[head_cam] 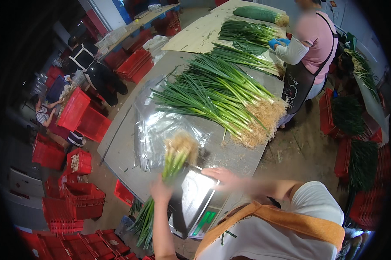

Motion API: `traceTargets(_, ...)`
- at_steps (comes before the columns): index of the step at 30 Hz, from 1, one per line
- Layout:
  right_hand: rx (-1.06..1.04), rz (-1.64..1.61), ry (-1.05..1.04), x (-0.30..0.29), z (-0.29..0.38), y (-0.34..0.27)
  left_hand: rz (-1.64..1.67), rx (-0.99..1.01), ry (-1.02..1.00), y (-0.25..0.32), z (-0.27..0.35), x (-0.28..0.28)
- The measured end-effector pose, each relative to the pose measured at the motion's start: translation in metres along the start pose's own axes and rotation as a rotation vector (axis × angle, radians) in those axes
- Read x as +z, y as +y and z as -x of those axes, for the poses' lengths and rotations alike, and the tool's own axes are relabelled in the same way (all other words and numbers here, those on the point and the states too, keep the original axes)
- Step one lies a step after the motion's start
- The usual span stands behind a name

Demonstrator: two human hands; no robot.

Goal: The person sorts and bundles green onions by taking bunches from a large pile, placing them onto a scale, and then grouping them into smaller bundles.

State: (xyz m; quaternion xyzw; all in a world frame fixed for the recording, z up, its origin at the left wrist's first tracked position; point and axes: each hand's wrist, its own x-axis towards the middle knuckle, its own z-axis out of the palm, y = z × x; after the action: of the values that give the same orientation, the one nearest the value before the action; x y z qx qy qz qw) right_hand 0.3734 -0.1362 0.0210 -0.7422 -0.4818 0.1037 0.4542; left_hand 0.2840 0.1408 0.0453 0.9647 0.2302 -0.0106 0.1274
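My left hand (161,190) grips a bunch of green onions (177,161) around the stalks, with its pale roots pointing away from me and its leaves trailing down past my wrist. The bunch is held at the left side of a digital scale (195,191) with a shiny metal pan and a lit green display. Against the far right corner of the pan, my right hand (221,175) rests with its fingers stretched out and grasps nothing. Beyond both hands lies a large pile of green onions (221,100), roots to the right. Clear plastic bags (156,133) lie left of it.
The grey table (120,146) runs away from me. A co-worker in blue gloves (278,43) handles more green onions at its far right. Red crates (84,200) stand on the floor at left, and crates of greens (348,113) at right. Two other people are at far left.
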Motion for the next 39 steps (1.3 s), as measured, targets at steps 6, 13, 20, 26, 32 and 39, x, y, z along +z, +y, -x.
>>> traceTargets(6, 0.366, -1.258, 0.409, 0.015, -0.055, 0.013, 0.107, 0.417, -0.044, 0.124, -0.014, -0.02)
traceTargets(13, 0.494, -1.165, 1.008, -0.166, -0.005, 0.01, 0.343, 0.74, -0.104, 0.178, -0.012, -0.029)
traceTargets(20, 0.132, -0.58, 1.32, -0.369, 0.209, -0.019, 0.286, 0.237, 0.102, 0.042, -0.105, 0.049)
traceTargets(26, 0.52, -0.098, 1.244, -0.389, 0.156, -0.08, -0.146, 0.42, -0.279, 0.087, -0.193, 0.122)
traceTargets(32, 0.751, 0.128, 0.854, -0.309, 0.126, -0.023, -0.454, -0.088, -0.208, 0.065, -0.219, 0.229)
traceTargets(39, 0.822, -0.032, 0.784, -0.271, 0.116, 0.03, -0.195, 0.374, -0.309, 0.087, -0.211, 0.147)
